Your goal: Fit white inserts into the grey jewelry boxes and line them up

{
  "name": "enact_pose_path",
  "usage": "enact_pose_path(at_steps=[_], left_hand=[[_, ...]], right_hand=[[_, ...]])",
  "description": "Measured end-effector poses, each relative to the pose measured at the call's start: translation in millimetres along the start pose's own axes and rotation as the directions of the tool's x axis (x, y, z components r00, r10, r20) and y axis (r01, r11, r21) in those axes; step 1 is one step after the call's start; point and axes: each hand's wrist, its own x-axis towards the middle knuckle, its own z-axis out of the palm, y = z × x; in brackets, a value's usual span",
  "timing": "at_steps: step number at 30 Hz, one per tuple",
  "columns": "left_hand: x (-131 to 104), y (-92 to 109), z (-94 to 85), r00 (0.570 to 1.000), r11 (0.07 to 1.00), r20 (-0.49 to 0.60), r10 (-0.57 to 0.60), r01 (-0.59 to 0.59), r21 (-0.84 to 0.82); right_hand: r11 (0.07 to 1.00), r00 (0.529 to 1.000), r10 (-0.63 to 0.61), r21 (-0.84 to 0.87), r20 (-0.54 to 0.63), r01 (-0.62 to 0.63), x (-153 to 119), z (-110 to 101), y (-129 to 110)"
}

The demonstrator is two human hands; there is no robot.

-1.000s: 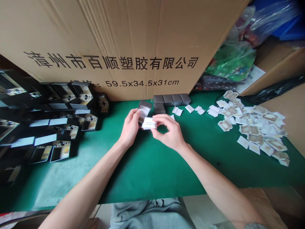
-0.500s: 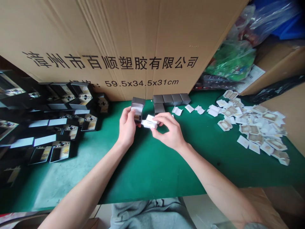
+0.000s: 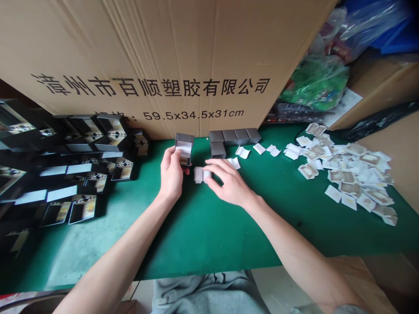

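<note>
My left hand (image 3: 172, 174) is closed around a small dark hinged box (image 3: 184, 141), its lid raised and a white lining showing inside. The thumb presses on that white lining. To the right, my right hand (image 3: 227, 181) pinches a small white folded insert (image 3: 199, 175) between thumb and fingers, a little apart from the box and just over the green table (image 3: 196, 231). Beyond the right fingers lies a loose white piece (image 3: 234, 163). A row of closed dark boxes (image 3: 231, 137) stands behind the hands, against the large carton.
Several open dark boxes (image 3: 83, 205) crowd the left side. A pile of white and beige inserts (image 3: 356, 174) spreads over the right, with a few white pieces (image 3: 259, 148) nearer the middle. The large cardboard carton (image 3: 157, 48) walls off the back; plastic bags (image 3: 317, 83) lie at the back right.
The dark box in my left hand has shifted slightly left and tilted, showing more white lining. The white insert has turned in my right hand and moved slightly left, away from the loose piece.
</note>
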Motion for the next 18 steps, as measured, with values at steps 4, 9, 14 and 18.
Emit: enact_pose_path(at_steps=[4, 9, 14, 18], left_hand=[[-0.2, 1.0, 0.1, 1.0, 1.0, 0.006, 0.001, -0.001, 0.014], [-1.3, 2.5, 0.0, 1.0, 0.999, 0.018, -0.009, 0.008, 0.042], [-0.7, 1.0, -0.4, 0.999, 0.999, 0.044, 0.003, -0.005, 0.048], [-0.8, 1.2, -0.2, 0.999, 0.999, 0.041, 0.002, -0.003, 0.036]], right_hand=[[0.999, 0.996, -0.004, -0.037, 0.089, 0.007, -1.9, 4.0, 2.2], [0.99, 0.993, 0.114, -0.081, -0.022, -0.115, -1.1, 3.7, -0.8], [0.993, 0.991, 0.119, -0.01, -0.062, -0.12, 0.5, -2.2, -3.1], [1.0, 0.994, -0.023, 0.012, 0.107, 0.021, -1.9, -2.5, -2.8]])
